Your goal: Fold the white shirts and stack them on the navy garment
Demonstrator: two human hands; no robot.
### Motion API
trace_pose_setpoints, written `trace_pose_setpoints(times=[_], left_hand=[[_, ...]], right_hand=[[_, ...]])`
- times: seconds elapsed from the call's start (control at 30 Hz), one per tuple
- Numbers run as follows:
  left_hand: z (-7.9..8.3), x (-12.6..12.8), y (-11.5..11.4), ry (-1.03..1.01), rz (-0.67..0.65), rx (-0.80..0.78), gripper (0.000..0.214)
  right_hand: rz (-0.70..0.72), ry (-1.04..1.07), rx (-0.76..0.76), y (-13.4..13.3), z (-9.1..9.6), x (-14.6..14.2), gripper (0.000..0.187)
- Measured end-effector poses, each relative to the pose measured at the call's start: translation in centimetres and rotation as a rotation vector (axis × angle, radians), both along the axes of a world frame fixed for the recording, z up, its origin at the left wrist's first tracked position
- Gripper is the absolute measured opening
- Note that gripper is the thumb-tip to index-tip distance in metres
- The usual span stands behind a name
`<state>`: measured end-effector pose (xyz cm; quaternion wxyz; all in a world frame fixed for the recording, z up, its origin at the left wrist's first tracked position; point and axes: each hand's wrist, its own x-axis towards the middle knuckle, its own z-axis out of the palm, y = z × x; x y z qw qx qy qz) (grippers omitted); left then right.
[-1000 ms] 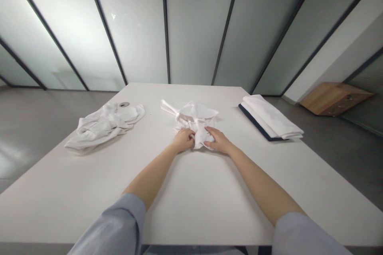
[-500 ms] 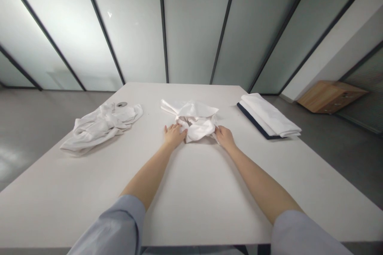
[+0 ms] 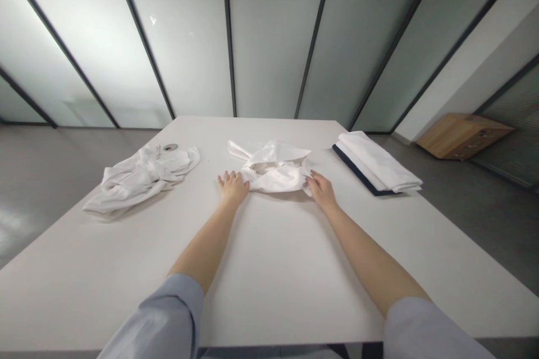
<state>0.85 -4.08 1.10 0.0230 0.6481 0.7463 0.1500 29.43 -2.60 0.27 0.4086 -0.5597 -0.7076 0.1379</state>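
Observation:
A crumpled white cloth (image 3: 275, 176) lies in front of me near the middle of the table, a loose strip of it pointing off to the far left. Spread out flat on the tabletop, the fingers of my left hand (image 3: 234, 186) reach past the cloth's near left corner, with the thumb side touching the fabric. At the opposite side, my right hand (image 3: 322, 188) pinches the cloth's right edge between thumb and fingers. Folds hide the exact shape of the cloth.
On the left of the white table (image 3: 269, 269) lies a bunched white cloth (image 3: 145, 179), near a round grommet (image 3: 170, 147). Folded white cloths (image 3: 377, 161) rest on a dark folded cloth (image 3: 357, 173) at the right. A wooden cabinet (image 3: 463, 136) stands beyond.
My left hand has slid left and spread its fingers. The near part of the cloth is now wider and flatter, its opening narrower. My right hand has shifted slightly right.

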Motion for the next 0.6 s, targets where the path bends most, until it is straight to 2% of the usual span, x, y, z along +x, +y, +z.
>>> trace_pose_setpoints(times=[0.07,0.13,0.2,0.27,0.37,0.43,0.53,0.6], left_hand=[[0.2,-0.5,0.2,-0.026,0.097,0.078,0.049],[0.5,-0.6,0.4,-0.090,0.124,0.113,0.043],[0.6,-0.4,0.6,-0.174,0.065,0.068,0.039],[0.4,-0.1,0.7,-0.208,-0.018,0.004,0.044],[-0.3,0.5,0.7,-0.132,-0.130,-0.028,0.055],[-0.7,0.7,0.6,-0.072,-0.212,-0.036,0.058],[-0.8,0.7,0.6,-0.039,-0.344,-0.090,0.049],[-0.4,0.8,0.6,-0.026,-0.440,-0.140,0.043]], right_hand=[[0.180,-0.088,-0.074,-0.4,0.4,-0.3,0.045],[0.326,-0.186,-0.072,-1.0,1.0,-1.0,0.052],[0.432,-0.276,-0.019,-1.7,1.7,-2.2,0.054],[0.517,-0.349,0.032,-2.5,2.2,-3.5,0.052],[0.575,-0.428,0.094,-3.5,2.5,-5.0,0.044],[0.527,-0.447,0.153,-3.7,2.3,-5.4,0.036],[0.282,-0.416,0.274,-2.9,2.0,-4.5,0.025],[0.098,-0.436,0.291,-2.1,1.9,-3.4,0.036]])
